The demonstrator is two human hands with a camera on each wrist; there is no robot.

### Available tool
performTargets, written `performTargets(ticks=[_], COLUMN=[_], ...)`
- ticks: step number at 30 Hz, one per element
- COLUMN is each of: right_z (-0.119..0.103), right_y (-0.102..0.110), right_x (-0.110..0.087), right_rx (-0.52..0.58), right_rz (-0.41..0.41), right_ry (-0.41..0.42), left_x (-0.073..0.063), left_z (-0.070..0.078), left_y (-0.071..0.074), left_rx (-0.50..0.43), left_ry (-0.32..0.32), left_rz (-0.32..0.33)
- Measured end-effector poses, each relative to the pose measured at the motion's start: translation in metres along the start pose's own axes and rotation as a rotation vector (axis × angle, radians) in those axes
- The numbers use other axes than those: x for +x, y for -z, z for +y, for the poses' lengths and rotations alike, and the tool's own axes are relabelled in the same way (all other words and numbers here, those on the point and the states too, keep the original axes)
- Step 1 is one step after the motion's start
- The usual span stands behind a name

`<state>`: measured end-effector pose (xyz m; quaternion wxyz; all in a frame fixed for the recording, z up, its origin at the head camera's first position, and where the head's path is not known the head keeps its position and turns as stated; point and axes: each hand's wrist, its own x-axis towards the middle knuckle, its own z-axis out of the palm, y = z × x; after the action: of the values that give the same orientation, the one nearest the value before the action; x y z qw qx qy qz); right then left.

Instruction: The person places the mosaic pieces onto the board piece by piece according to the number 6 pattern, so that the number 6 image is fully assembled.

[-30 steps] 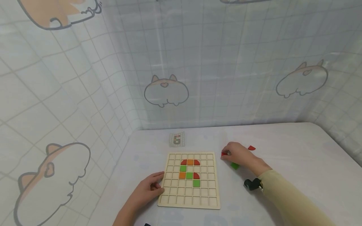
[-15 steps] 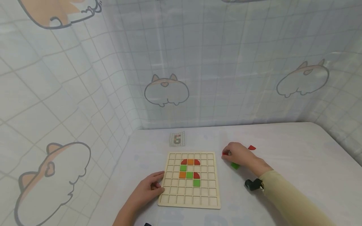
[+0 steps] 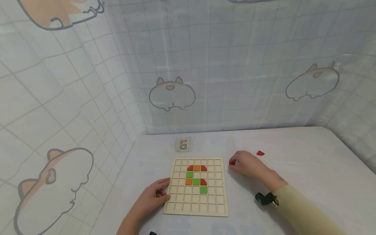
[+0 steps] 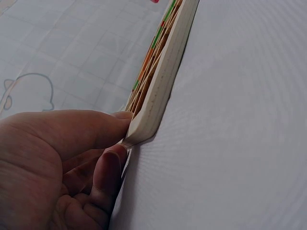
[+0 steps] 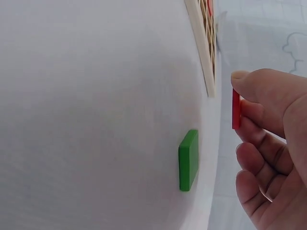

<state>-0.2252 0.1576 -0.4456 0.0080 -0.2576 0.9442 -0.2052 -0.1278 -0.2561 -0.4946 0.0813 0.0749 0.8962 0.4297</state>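
A pale wooden grid board [image 3: 195,207] lies on the table, with red rounded, orange square and green square tiles set in some cells. My left hand [image 3: 150,198] holds its left edge; in the left wrist view the thumb and a finger pinch the board's rim [image 4: 152,103]. Right of the board, my right hand [image 3: 250,165] pinches a small red tile [image 5: 236,111] between thumb and fingers, raised off the table. Below that hand a green square tile [image 5: 189,160] lies on the cloth, mostly covered by the hand in the head view.
Beyond the right hand lies another red rounded tile [image 3: 260,152]. A small pattern card [image 3: 183,144] sits behind the board. The white-covered table [image 3: 308,163] meets a curtain [image 3: 232,81] with a grid and animal print at its back and sides.
My right hand has lifted the red tile off the table and shifted slightly towards me, covering more of the green tile. The left hand and board stay put.
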Motion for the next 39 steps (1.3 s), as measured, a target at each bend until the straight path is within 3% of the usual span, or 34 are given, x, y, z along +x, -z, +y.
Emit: performTargets(ticks=[5,18,24,32,39], right_z=[-0.008,-0.038,-0.047,-0.058,-0.068], right_y=[-0.004,-0.018,-0.026,-0.032,-0.039], right_x=[-0.003,-0.013,-0.016,-0.021,-0.022], right_rx=[-0.027,-0.013,0.006,0.010,0.037], right_rz=[0.007,0.004,-0.033,-0.017,-0.048], right_ry=[0.059,0.067,0.059,0.118,0.144], left_x=[0.000,-0.001,-0.002,-0.003,-0.001], left_z=[-0.001,0.000,0.000,0.004,0.004], left_y=[0.000,-0.001,0.000,0.000,0.000], left_rx=[0.007,0.018,0.034,0.026,0.030], left_ry=[0.004,-0.007,0.001,0.005,0.001], left_rz=[0.004,0.001,-0.003,0.007,0.010])
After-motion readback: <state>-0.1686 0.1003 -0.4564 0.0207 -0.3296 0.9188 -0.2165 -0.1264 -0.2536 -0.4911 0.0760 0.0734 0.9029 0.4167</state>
